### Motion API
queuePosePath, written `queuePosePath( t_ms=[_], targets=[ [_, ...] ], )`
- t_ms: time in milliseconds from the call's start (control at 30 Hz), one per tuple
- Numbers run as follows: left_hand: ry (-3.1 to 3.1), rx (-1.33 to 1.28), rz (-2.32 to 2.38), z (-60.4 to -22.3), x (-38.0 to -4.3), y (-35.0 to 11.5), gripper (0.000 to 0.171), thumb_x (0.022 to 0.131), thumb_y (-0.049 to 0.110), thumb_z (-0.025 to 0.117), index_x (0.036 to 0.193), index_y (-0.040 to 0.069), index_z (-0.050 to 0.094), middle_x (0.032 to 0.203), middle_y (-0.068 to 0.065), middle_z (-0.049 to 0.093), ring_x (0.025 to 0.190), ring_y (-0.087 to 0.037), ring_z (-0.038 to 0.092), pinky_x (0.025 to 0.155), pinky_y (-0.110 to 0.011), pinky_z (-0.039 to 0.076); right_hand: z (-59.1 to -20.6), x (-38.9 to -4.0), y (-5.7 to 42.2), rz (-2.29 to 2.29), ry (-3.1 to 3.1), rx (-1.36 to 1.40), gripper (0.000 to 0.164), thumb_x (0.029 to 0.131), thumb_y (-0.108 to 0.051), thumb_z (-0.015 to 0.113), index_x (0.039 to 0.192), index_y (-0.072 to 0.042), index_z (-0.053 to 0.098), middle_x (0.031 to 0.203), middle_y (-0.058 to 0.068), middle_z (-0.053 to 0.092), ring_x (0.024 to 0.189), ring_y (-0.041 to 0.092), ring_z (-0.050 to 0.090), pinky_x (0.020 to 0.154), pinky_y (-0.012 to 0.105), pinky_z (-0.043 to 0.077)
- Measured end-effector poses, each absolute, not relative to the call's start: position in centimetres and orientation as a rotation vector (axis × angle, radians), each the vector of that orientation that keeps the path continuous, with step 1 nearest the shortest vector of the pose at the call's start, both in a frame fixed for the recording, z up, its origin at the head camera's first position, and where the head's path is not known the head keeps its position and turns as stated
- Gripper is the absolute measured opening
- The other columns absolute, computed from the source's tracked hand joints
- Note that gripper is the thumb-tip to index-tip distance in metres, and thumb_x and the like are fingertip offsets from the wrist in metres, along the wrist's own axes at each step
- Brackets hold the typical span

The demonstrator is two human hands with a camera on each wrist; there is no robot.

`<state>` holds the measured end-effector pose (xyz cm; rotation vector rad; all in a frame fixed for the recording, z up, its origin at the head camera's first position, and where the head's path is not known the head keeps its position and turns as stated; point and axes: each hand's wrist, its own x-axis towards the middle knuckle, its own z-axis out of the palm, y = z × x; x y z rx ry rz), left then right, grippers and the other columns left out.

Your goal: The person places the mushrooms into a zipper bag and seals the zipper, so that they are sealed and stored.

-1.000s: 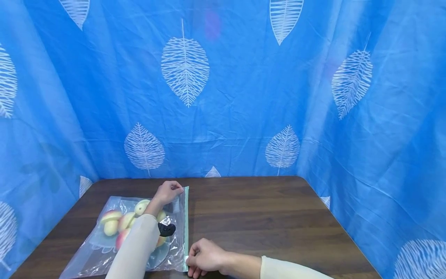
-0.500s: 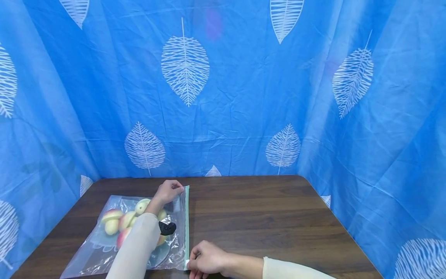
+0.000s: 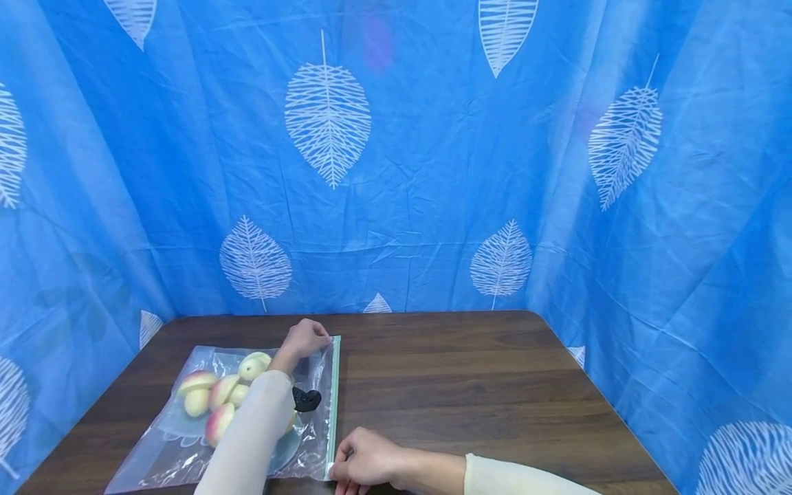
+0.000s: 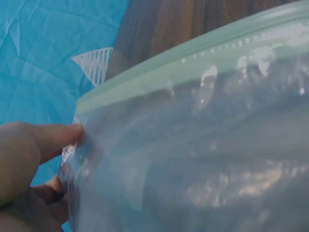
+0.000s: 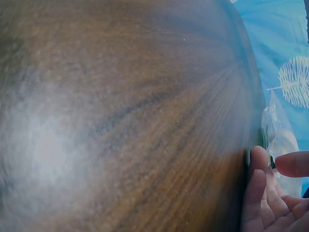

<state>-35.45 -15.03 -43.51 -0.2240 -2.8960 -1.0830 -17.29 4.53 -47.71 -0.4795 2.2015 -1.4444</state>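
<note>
A clear zip bag (image 3: pixel 167 467) with a green zip strip (image 3: pixel 335 399) lies on the table's left side. Inside show several pale yellow and red fruit-like pieces (image 3: pixel 218 423), some resembling cut peaches. My left hand (image 3: pixel 304 337) pinches the bag's far corner beside the strip. In the left wrist view, its thumb (image 4: pixel 60 137) lies against the bag's edge. At the near end of the strip my right hand (image 3: pixel 368 459) pinches a small white slider (image 3: pixel 331 470). The left forearm hides part of the bag's contents.
The dark wooden table (image 3: pixel 470 392) extends right of the bag. Blue curtains (image 3: pixel 408 137) with white leaf prints stand behind it and at both sides. A black piece (image 3: pixel 306 399) shows beside the left sleeve.
My left hand has shifted slightly right, and the far end of the green strip has moved right and a little nearer with it. My right hand stays nearly in place.
</note>
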Motion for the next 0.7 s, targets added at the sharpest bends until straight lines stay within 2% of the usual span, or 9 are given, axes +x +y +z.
queuePosePath(
  t_ms=[133, 267, 467, 567, 700],
  targets=[
    [-2.954, -0.132, -1.01, -43.6, -35.5, -14.7, 0.012, 0.089, 0.011, 0.074, 0.08, 0.004, 0.074, 0.077, -0.003, 0.066, 0.079, -0.026, 0.059, 0.077, -0.049, 0.051, -47.7, -17.2, 4.4, -1.439, 2.201, -0.466, 0.023, 0.092, -0.003, 0.069, 0.071, -0.007, 0.063, 0.057, 0.003, 0.065, 0.046, 0.006, 0.054, 0.042, 0.017, 0.042],
    [-3.006, -0.064, -0.97, -43.7, -35.5, -14.3, 0.013, 0.089, 0.014, 0.075, 0.079, 0.006, 0.074, 0.078, -0.003, 0.066, 0.084, -0.029, 0.061, 0.091, -0.066, 0.045, -47.6, -17.1, 4.4, -1.439, 2.188, -0.453, 0.022, 0.092, -0.003, 0.069, 0.071, -0.005, 0.064, 0.057, 0.005, 0.066, 0.046, 0.006, 0.053, 0.041, 0.015, 0.039],
    [-3.042, -0.063, -0.952, -43.4, -35.4, -14.2, 0.012, 0.09, 0.016, 0.073, 0.084, 0.007, 0.069, 0.085, -0.007, 0.066, 0.091, -0.033, 0.062, 0.1, -0.075, 0.036, -47.0, -17.8, 6.1, -1.402, 2.131, -0.494, 0.016, 0.093, -0.004, 0.068, 0.078, -0.004, 0.07, 0.062, 0.006, 0.068, 0.049, 0.007, 0.057, 0.042, 0.015, 0.041],
    [-3.026, -0.185, -0.96, -42.6, -35.1, -14.7, 0.018, 0.091, 0.017, 0.073, 0.099, 0.0, 0.07, 0.098, -0.014, 0.069, 0.098, -0.037, 0.064, 0.098, -0.069, 0.045, -46.4, -18.9, 8.0, -1.404, 2.107, -0.501, 0.011, 0.094, -0.005, 0.067, 0.085, -0.003, 0.072, 0.069, 0.008, 0.071, 0.053, 0.01, 0.06, 0.045, 0.017, 0.045],
    [-2.98, -0.423, -0.902, -40.7, -34.3, -16.2, 0.041, 0.095, 0.02, 0.071, 0.125, -0.008, 0.064, 0.122, -0.028, 0.065, 0.113, -0.046, 0.061, 0.094, -0.057, 0.053, -44.5, -20.9, 11.1, -1.408, 2.127, -0.49, 0.008, 0.096, -0.008, 0.067, 0.095, -0.002, 0.071, 0.078, 0.01, 0.073, 0.062, 0.016, 0.066, 0.052, 0.023, 0.051]
  ],
)
